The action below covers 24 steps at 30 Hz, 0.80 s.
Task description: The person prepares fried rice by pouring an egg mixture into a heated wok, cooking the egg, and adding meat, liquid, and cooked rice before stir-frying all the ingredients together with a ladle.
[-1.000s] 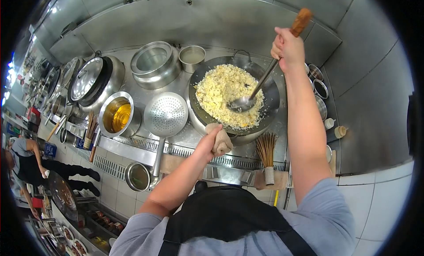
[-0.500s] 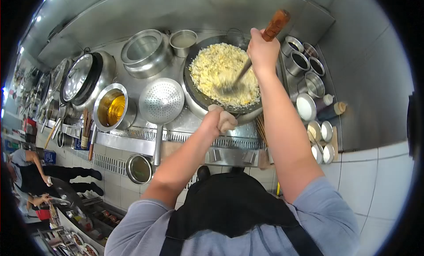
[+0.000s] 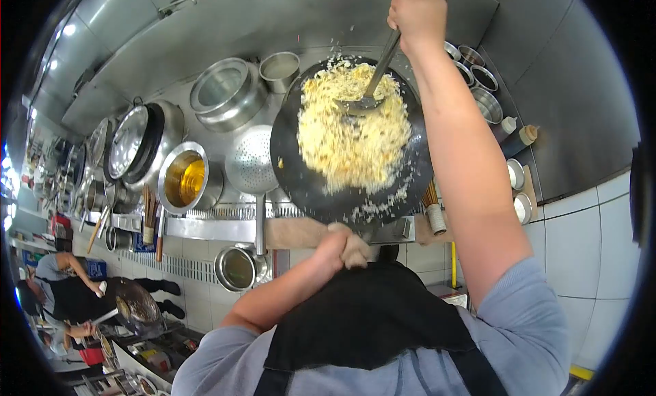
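Observation:
My left hand [image 3: 335, 248] is closed at the near edge of a large black wok [image 3: 294, 184], gripping it through a beige cloth [image 3: 354, 251]. The wok is tilted, and fried rice [image 3: 355, 140] with yellow egg bits fills its middle, blurred by motion. Some grains are flying at the far rim. High at the upper right, my right hand [image 3: 420, 20] is wrapped round the wooden handle of a metal ladle [image 3: 385, 62]. The ladle's head lies in the far part of the rice.
Left of the wok are a perforated strainer [image 3: 251, 160], a pot of yellow oil [image 3: 190, 181] and steel pots [image 3: 229, 95]. Seasoning tins [image 3: 486, 105] and squeeze bottles [image 3: 519, 140] stand on the right. Another person [image 3: 65, 283] holds a second wok at lower left.
The wok has come towards me and tilted, and the rice is tossed and spread. My left hand has moved nearer my body. My right hand has gone farther away with the ladle.

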Motion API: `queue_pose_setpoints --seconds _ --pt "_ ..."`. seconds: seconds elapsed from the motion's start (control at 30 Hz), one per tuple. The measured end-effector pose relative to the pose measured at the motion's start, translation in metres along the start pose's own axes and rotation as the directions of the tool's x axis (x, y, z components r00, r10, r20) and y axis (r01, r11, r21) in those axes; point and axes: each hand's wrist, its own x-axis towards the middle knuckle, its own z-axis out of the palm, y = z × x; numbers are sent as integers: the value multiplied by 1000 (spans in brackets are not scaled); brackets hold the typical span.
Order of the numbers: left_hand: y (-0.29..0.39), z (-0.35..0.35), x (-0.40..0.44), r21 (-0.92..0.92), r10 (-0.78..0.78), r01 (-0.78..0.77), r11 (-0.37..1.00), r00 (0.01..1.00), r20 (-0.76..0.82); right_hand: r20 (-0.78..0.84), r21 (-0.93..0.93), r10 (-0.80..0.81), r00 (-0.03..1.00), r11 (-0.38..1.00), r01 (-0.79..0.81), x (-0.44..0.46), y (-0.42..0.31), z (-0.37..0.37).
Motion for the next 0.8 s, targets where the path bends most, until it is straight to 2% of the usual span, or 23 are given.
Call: queue_pose_setpoints --seconds 0.07,0.1,0.13,0.17,0.2,0.23,0.27,0.3,0.33,0.4,0.43,0.47,0.5,0.53,0.6,0.63,0.67,0.7,0.73,0.77,0.8 --pt "44 25 -56 30 0 -8 1000 968 250 151 82 -46 987 996 34 -14 -25 -8" --pt "77 50 -77 -59 -7 23 998 967 254 158 77 -27 987 997 15 -38 -29 -10" --pt "113 72 -80 -145 -8 46 988 966 258 123 -46 9 992 999 -4 -62 -31 -10" --pt "125 72 -39 -241 75 8 971 940 334 82 -166 32 996 986 -18 -77 -28 -9" --pt "123 66 -5 -332 158 -19 943 904 397 115 -284 126 985 955 -89 -87 10 -14" --pt "113 60 -9 -127 139 -104 986 940 311 105 -287 89 990 956 -56 -89 46 -24" --pt "94 48 -6 -122 141 -108 987 940 310 101 -288 46 994 958 -15 -82 67 -30" --pt "70 29 4 -65 121 -106 992 945 305 113 -312 -4 994 949 39 -68 64 -33" --pt "49 14 3 -6 92 -95 995 949 302 127 -259 -49 991 962 81 -55 51 -31" --pt "36 11 -31 55 43 -50 997 992 120 164 -136 -56 985 988 79 -39 7 -21" --pt "50 18 -38 62 53 -61 996 990 128 174 -39 -42 984 998 49 -43 -24 -12" --pt "63 24 -47 -72 -4 26 997 955 297 185 54 -15 983 999 5 -54 -49 -7" --pt "72 31 -59 -194 -44 147 970 891 453 249 24 -28 968 999 23 -61 -57 -14" --pt "103 54 -69 -9 -8 12 1000 936 351 249 21 -5 969 1000 0 -69 -44 -18" --pt "128 70 -20 -305 98 20 952 924 369 143 -292 27 989 956 16 -81 7 -27" --pt "115 66 -12 -306 98 22 952 924 369 0 -403 -71 997 913 65 -90 43 -28" --pt "95 60 -9 -236 126 -63 970 957 262 -25 -506 -204 979 847 164 -88 64 -35" --pt "81 52 -6 -153 172 -149 977 973 156 -37 -410 -130 991 906 103 -81 63 -31" --pt "66 36 -2 -148 179 -155 977 970 162 -47 -312 -54 997 949 36 -75 57 -30" --pt "51 16 1 -32 91 -86 996 976 196 -45 -310 -62 997 950 45 -78 40 -28" --pt "52 10 5 84 9 -29 996 975 222 161 -340 -69 985 933 121 -86 12 -25"
